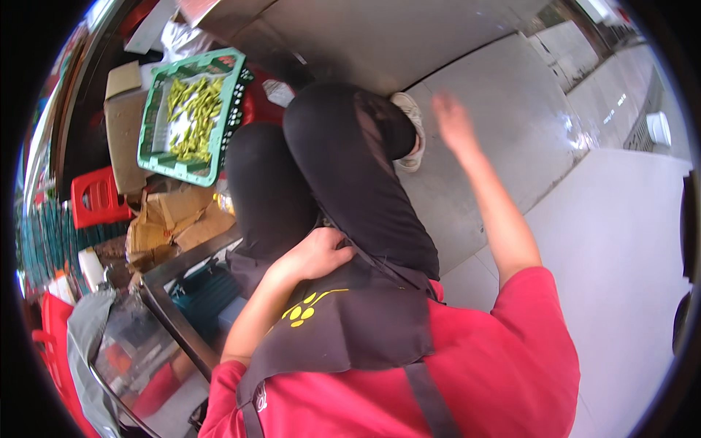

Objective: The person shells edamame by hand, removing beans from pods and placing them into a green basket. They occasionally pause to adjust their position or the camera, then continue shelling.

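Note:
My left hand (323, 253) rests in my lap on the dark apron (383, 323), fingers curled down; what lies under them is hidden. My right hand (453, 121) is held out to the right, over the floor beside my shoe (409, 131). It is blurred, and I see nothing clearly in it. Beyond my left knee is a green plastic crate (235, 82) with a pale lining, holding many slender green pods or peppers (197, 117). Neither hand touches the crate.
Left of the crate stands a cardboard box (125, 126). A red plastic stool (97, 196) and crumpled cardboard (164, 219) lie nearer. A metal-edged glass case (164, 306) is close on my left. Grey tiled floor (493, 71) and a white bowl (658, 129) are to the right.

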Motion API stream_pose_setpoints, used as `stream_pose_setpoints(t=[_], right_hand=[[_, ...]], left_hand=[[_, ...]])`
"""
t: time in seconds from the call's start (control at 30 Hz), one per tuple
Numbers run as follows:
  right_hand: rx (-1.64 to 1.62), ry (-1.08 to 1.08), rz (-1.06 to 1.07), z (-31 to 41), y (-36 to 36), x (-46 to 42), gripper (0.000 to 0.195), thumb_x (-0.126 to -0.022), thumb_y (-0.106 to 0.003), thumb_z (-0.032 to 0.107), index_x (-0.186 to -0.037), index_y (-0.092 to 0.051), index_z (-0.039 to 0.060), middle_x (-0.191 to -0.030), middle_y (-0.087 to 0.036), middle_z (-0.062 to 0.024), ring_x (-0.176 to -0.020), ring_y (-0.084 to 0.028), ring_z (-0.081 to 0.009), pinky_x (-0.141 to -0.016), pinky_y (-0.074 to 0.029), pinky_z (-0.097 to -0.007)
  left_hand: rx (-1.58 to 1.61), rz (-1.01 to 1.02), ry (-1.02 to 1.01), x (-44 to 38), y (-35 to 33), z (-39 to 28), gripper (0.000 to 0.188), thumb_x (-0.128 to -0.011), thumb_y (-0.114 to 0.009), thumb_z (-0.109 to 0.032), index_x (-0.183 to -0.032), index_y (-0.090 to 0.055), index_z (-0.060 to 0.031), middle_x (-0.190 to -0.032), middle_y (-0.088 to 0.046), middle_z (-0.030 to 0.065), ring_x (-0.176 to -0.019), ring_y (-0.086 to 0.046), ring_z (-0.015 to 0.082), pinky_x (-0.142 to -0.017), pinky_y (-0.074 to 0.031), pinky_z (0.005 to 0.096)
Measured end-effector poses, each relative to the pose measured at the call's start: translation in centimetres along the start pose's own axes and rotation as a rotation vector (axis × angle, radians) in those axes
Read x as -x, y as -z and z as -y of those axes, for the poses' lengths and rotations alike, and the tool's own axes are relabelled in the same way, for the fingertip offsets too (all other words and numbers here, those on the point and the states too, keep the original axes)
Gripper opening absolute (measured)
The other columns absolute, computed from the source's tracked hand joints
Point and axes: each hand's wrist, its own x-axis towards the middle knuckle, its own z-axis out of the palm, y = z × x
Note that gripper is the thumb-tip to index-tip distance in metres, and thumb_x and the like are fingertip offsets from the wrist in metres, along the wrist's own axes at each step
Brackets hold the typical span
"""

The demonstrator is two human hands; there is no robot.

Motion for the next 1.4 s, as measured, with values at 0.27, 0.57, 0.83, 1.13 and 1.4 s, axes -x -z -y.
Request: stream_pose_setpoints(t=[0.27, 0.57, 0.83, 1.13, 1.4], right_hand=[[-0.419, 0.601, -0.314, 20.6, -1.6, 9.3, 0.046, -0.087, -0.058, 0.036, -0.113, -0.054, -0.0009, -0.110, -0.056, -0.0163, -0.107, -0.052, -0.0290, -0.093, -0.041, -0.0403], [-0.482, 1.226, 0.208, 27.5, -0.5, 17.2, 0.058, -0.088, -0.053, 0.044, -0.110, -0.057, -0.0086, -0.112, -0.058, -0.0238, -0.107, -0.056, -0.0358, -0.094, -0.041, -0.0483], [-0.142, 0.287, 0.192, 5.1, -4.0, 6.6, 0.063, -0.095, -0.040, 0.039, -0.142, -0.025, -0.0012, -0.143, -0.032, -0.0225, -0.135, -0.028, -0.0338, -0.108, -0.025, -0.0371], [-0.006, -0.194, 0.076, -4.5, 2.7, 4.7, 0.063, -0.095, -0.043, 0.046, -0.135, -0.038, -0.0018, -0.135, -0.044, -0.0205, -0.127, -0.043, -0.0271, -0.105, -0.031, -0.0370], [0.069, 0.703, 0.466, 18.6, 0.9, 14.1, 0.094, -0.069, -0.076, 0.027, -0.144, -0.024, 0.0079, -0.148, -0.023, -0.0182, -0.139, -0.015, -0.0341, -0.112, -0.012, -0.0455]], left_hand=[[-0.108, 0.071, 0.017, -1.2, 0.4, 0.8, 0.032, -0.080, -0.056, -0.022, -0.089, -0.060, 0.0088, -0.080, -0.062, 0.0236, -0.080, -0.061, 0.0312, -0.074, -0.048, 0.0388], [-0.001, 0.111, 0.012, 0.4, 1.1, 1.3, 0.028, -0.084, -0.055, -0.020, -0.097, -0.061, 0.0047, -0.094, -0.063, 0.0185, -0.086, -0.063, 0.0273, -0.078, -0.049, 0.0354], [-0.064, 0.094, -0.052, -1.4, 0.4, 2.4, 0.032, -0.077, -0.056, -0.021, -0.085, -0.060, 0.0094, -0.083, -0.062, 0.0267, -0.083, -0.062, 0.0388, -0.076, -0.048, 0.0411], [-0.114, 0.075, -0.122, -0.7, 0.1, 2.5, 0.034, -0.084, -0.055, -0.025, -0.093, -0.059, 0.0076, -0.089, -0.062, 0.0261, -0.088, -0.060, 0.0381, -0.079, -0.047, 0.0424], [0.027, -0.338, -0.610, 10.9, 10.0, -4.1, 0.018, -0.085, -0.061, -0.013, -0.082, -0.054, 0.0021, -0.071, -0.052, 0.0114, -0.063, -0.052, 0.0201, -0.059, -0.042, 0.0301]])
